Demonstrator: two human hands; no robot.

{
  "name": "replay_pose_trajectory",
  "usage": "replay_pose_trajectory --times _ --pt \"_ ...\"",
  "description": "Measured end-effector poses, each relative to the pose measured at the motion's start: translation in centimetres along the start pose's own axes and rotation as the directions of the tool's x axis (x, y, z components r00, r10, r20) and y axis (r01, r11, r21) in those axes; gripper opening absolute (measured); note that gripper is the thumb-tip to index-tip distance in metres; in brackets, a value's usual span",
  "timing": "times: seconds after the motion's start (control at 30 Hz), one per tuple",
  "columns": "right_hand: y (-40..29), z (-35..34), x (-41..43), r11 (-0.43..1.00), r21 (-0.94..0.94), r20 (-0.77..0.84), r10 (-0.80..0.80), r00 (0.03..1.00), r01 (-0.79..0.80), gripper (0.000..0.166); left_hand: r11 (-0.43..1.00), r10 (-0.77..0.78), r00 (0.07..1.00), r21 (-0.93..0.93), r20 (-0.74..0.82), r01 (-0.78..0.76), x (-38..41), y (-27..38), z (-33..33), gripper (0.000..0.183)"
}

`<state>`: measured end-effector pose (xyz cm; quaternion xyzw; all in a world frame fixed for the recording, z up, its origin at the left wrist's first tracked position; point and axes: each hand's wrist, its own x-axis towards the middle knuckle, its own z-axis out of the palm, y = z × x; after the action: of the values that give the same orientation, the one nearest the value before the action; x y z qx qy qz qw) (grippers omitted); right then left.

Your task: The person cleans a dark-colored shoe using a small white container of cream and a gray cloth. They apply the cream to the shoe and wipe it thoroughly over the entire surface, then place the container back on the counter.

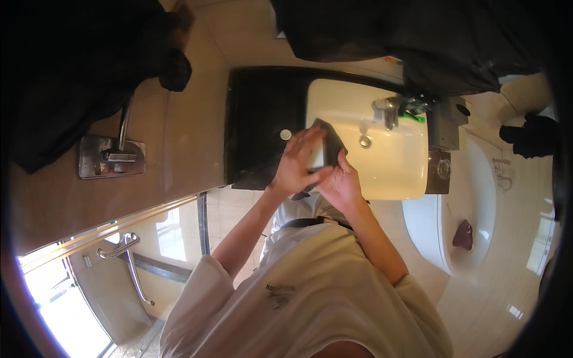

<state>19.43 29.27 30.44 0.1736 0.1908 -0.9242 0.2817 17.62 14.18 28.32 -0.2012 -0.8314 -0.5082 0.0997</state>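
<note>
Between my hands is a dark object with a white face (pixel 331 144), in front of the white washbasin's left side (pixel 397 172). My right hand (pixel 339 184) supports it from below, palm turned up and thumb along its right edge. Across its left part lies my left hand (pixel 295 163), fingers spread and blurred by motion. Whether the left hand grips it or only touches it is unclear, and its exact kind cannot be told. Behind the basin's drain (pixel 365 142) stands a chrome faucet (pixel 391 114). The black countertop (pixel 259 116) extends left of the basin, with a small white round item (pixel 285 134) on it.
A green-handled item (pixel 412 117) rests beside the faucet. Right of the basin are a grey box (pixel 443 127) and a glass dish (pixel 443 169). A white bathtub (pixel 481 197) holds a dark red item (pixel 463 235). A metal wall fixture (pixel 112 156) is at left; dark material (pixel 358 33) covers the top.
</note>
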Motion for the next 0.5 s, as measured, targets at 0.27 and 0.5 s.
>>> replay_pose_trajectory --times 0.27,0.5 --pt "-1.6 -0.1 2.3 0.988 -0.121 -0.253 0.068 0.965 -0.101 0.050 0.977 -0.077 0.997 0.203 0.026 0.070 -0.8 1.8 0.6 0.093" --pt "-2.7 -1.3 5.5 0.975 0.211 0.067 0.049 0.997 -0.063 0.051 0.942 -0.319 0.947 0.093 -0.044 0.322 3.5 -3.1 -0.5 0.098"
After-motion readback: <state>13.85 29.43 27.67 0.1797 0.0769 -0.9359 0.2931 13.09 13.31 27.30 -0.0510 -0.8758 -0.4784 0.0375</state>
